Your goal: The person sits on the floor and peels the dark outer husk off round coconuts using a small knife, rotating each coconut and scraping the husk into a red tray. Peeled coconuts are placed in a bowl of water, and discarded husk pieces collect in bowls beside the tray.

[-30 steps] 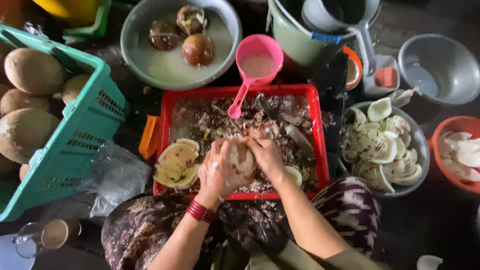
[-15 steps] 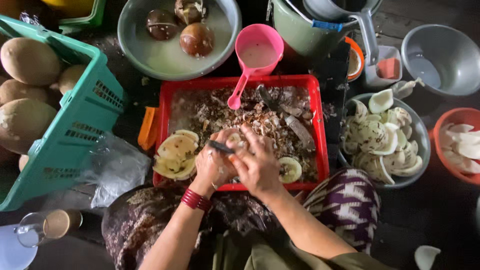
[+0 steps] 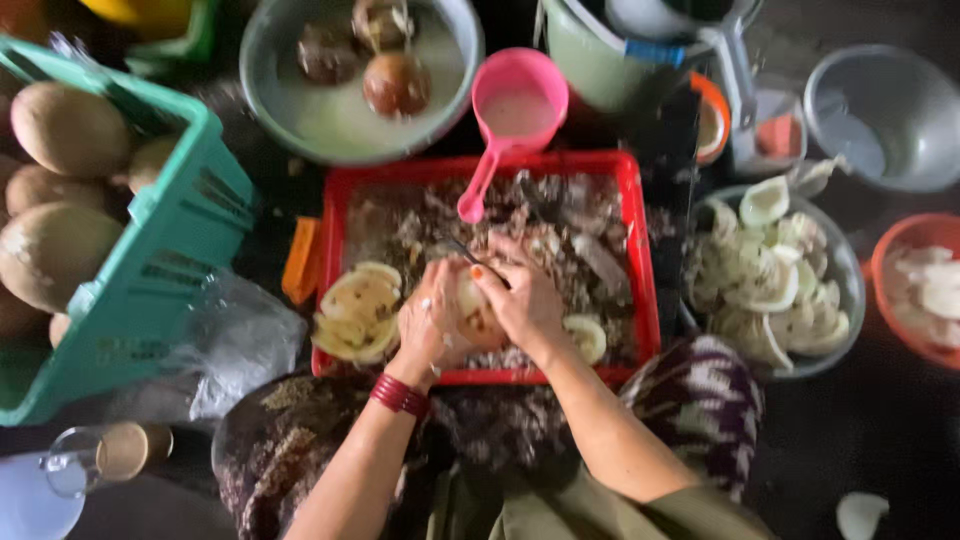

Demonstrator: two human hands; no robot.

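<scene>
1. we see a pale, rounded piece of coconut flesh cupped between both hands, held just above the near half of the red plastic tray.
2. the left hand curls its fingers around the piece from the left, clasping it; a stack of red bangles rings that wrist.
3. the right hand presses on the piece from the right with fingers bent over it, and a thin dark blade pokes out above the hands; we cannot tell exactly how it is gripped.
4. the tray is rectangular and holds rough brown shavings, with smooth yellowish curved slices stacked at its left end.
5. a pink plastic scoop rests with its handle over the tray's far rim.
6. to the right, a round metal bowl holds white peeled wedges; to the left, a green slatted crate holds large tan coconuts.
7. beyond the tray, a grey basin holds 3 dark round husked nuts in cloudy liquid.
8. against half a second ago, both hands sit a little further right over the tray, and the blade points up rather than lying across the piece.
</scene>
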